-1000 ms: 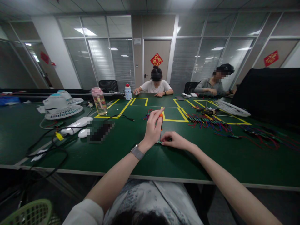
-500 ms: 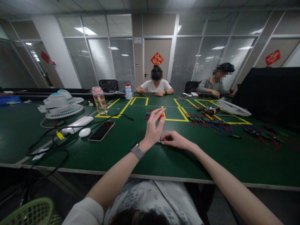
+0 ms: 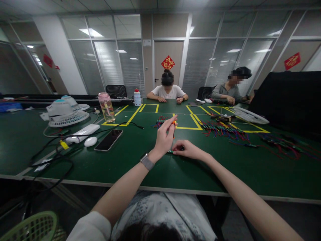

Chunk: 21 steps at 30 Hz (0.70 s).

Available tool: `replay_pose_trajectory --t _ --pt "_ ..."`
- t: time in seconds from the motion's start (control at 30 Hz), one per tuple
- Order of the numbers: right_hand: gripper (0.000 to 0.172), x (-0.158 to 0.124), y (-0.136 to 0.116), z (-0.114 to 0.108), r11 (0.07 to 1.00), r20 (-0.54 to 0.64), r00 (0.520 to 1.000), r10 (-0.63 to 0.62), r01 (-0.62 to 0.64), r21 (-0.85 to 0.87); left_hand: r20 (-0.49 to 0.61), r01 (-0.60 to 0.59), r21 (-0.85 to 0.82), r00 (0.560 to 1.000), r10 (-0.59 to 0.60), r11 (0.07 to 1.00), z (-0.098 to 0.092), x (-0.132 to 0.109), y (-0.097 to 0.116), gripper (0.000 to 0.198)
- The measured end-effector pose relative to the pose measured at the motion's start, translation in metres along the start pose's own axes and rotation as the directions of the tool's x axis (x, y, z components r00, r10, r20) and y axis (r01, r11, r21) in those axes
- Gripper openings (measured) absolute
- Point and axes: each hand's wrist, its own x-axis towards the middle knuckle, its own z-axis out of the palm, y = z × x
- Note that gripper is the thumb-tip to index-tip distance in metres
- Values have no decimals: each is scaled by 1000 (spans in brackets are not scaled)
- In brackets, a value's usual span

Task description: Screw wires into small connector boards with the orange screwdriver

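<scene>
My left hand [image 3: 165, 135] is closed around the upper part of an upright screwdriver [image 3: 174, 130] with an orange and black handle. Its thin shaft points down at a small green circuit board [image 3: 170, 152] on the green table [image 3: 120, 170]. My right hand [image 3: 187, 149] is closed at the right end of that board, fingertips pinching its edge. The board is small and partly hidden by my hands. Just beyond my left hand lies a little bunch of boards with red and blue wires [image 3: 160, 121].
Many wired boards [image 3: 223, 130] lie to the right, near a white tray [image 3: 250, 115]. At left are a phone [image 3: 109, 140], a white mouse [image 3: 90, 142], black cables, fans [image 3: 67, 117] and a pink-lidded bottle [image 3: 107, 108]. Two people [image 3: 167, 90] sit across the table.
The fingers of my left hand have shifted slightly on the screwdriver, and more of its handle shows. My right hand stays at the board. The person opposite has moved their hands.
</scene>
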Motion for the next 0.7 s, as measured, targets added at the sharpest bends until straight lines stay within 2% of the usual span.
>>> replay_pose_trajectory --t 0.07,0.13,0.27,0.37,0.43,0.57,0.7 --pt "21 0 0 0 1000 2 1000 -7 7 -3 43 55 -93 998 -51 994 2 -1 -2 37" --pt "20 0 1 0 1000 7 1000 -10 10 -5 34 50 -82 998 -48 995 2 0 -2 35" --pt "20 0 2 0 1000 7 1000 -2 2 -3 -40 -41 115 998 46 993 0 1 4 23" --pt "20 0 2 0 1000 2 1000 -3 3 -10 -70 -79 231 993 98 970 -3 1 8 21" --pt "20 0 2 0 1000 1 1000 -6 6 -15 -24 -109 239 993 118 965 -3 1 9 25" --pt "20 0 1 1 1000 4 1000 -10 10 4 89 -169 155 984 157 973 0 -1 7 37" --pt "18 0 -1 0 1000 9 1000 -8 8 -7 50 -214 239 977 208 947 0 -3 7 28"
